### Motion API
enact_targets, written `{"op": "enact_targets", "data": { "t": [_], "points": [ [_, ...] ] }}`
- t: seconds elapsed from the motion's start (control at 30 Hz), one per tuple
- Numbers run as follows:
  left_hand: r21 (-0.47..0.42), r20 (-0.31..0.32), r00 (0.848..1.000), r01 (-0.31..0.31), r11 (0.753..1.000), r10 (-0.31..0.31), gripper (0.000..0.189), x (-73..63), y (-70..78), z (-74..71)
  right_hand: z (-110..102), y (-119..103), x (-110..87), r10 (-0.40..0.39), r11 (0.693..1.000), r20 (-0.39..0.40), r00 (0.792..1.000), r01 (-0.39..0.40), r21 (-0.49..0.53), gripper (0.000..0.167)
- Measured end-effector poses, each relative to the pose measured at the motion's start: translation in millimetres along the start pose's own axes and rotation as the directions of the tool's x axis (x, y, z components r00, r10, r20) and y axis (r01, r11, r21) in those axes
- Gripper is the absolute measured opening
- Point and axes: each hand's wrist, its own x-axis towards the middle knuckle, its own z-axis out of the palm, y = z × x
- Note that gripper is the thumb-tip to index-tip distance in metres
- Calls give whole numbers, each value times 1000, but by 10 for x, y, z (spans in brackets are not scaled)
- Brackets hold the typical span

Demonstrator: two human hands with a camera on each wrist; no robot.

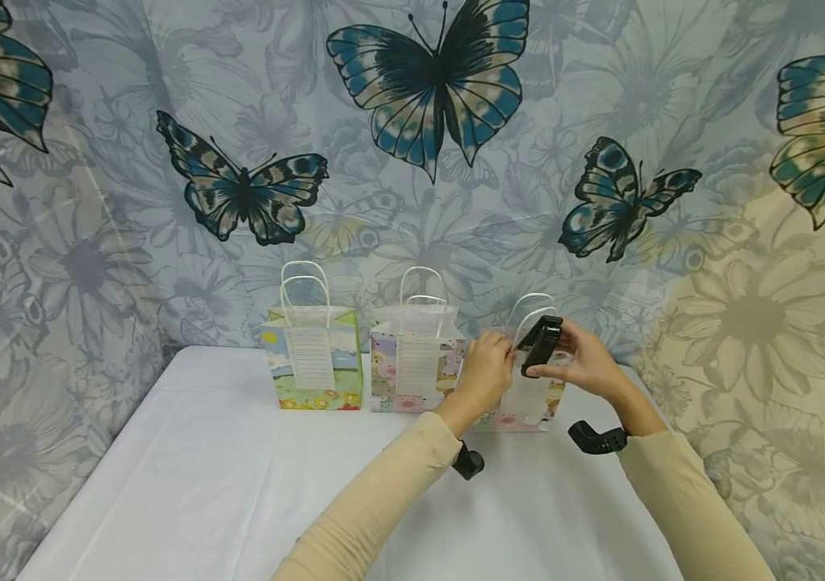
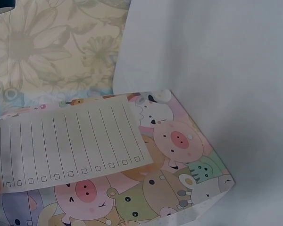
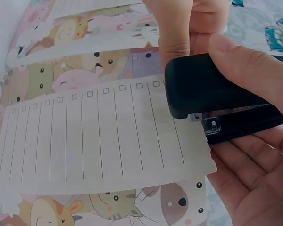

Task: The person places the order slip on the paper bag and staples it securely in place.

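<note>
At the right end of the row stands a gift bag [image 1: 510, 421] printed with cartoon animals and fitted with white handles. A lined checklist sheet [image 3: 94, 136] lies against its front, its top edge at the bag's rim. My right hand [image 1: 587, 363] grips a black stapler [image 1: 543, 347], thumb on top and fingers underneath. In the right wrist view the stapler's jaws stand apart, right at the sheet's top edge. My left hand [image 1: 487, 371] pinches the bag's top edge beside the sheet's upper corner, its fingertips partly hidden.
A second animal-print bag [image 1: 383, 387] stands just left of my left hand, and a green landscape bag [image 1: 347, 355] further left. Both carry lined sheets on their fronts. All stand on a white-covered table [image 1: 202, 484] before a butterfly-patterned cloth [image 1: 383, 218].
</note>
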Motion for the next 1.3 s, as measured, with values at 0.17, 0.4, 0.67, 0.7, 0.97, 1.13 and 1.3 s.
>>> {"op": "enact_targets", "data": {
  "t": [0.17, 0.4, 0.67, 0.7, 0.97, 1.13, 1.3],
  "points": [
    [2, 18, 1000, -6, 1000, 6, 20, 4, -8, -7, 8, 14, 18, -6, 1000, 13, 1000, 6, -13, 58],
    [-13, 66, 998, 2, 1000, -1, 22, 5, -4, -20, 16, 55, 38, -24, 1000, 18, 1000, 24, -3, 55],
    [-44, 66, 998, 7, 999, -4, 21, 7, -7, -30, -12, 38, 45, 3, 1000, 48, 999, -3, 9, 57],
    [-48, 61, 998, 6, 999, -3, 21, 9, -11, -28, -13, 36, 46, 8, 1000, 50, 999, -8, 9, 57],
    [-77, 40, 999, -2, 997, 5, 20, 27, -33, -17, -11, 32, 45, -33, 999, 42, 999, 33, -11, 49],
    [-70, 48, 999, -10, 997, 13, 18, 31, -38, -38, 5, 36, 49, -67, 998, 28, 997, 68, -19, 47],
    [-61, 96, 995, -7, 998, 12, 19, 23, -36, -79, 17, 67, 29, -80, 997, 7, 997, 80, -17, 46]
  ]
}}
